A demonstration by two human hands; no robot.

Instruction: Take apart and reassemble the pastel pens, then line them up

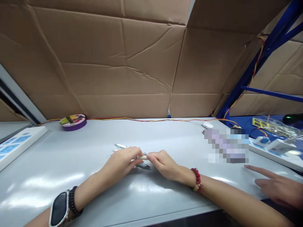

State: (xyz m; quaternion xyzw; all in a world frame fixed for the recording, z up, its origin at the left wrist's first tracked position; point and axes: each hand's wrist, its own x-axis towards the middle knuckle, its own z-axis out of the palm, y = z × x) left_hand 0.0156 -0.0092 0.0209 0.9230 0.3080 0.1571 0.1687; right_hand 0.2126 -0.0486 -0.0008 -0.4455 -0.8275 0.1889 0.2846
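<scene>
Over the middle of the table, my left hand (126, 159) pinches a pale cream pen (142, 157) between thumb and fingers. At the pen's right end, my right hand (163, 164) is closed with its thumb and fingers on it. Underneath my left hand lies a pen with a grey-blue tip section (144, 166), partly covered by the hand. A light green and white pen (121, 146) sticks out behind the same hand. Other thin pen ends beside it are mostly hidden, so I cannot tell how many there are.
A purple round tin (74, 123) sits back left. Power strips lie at the left (21, 142) and right (279, 154). A white earbud case (207, 125) and a blurred-out lilac object (224, 146) are at the right. Another person's hand (274, 183) points in from the right edge.
</scene>
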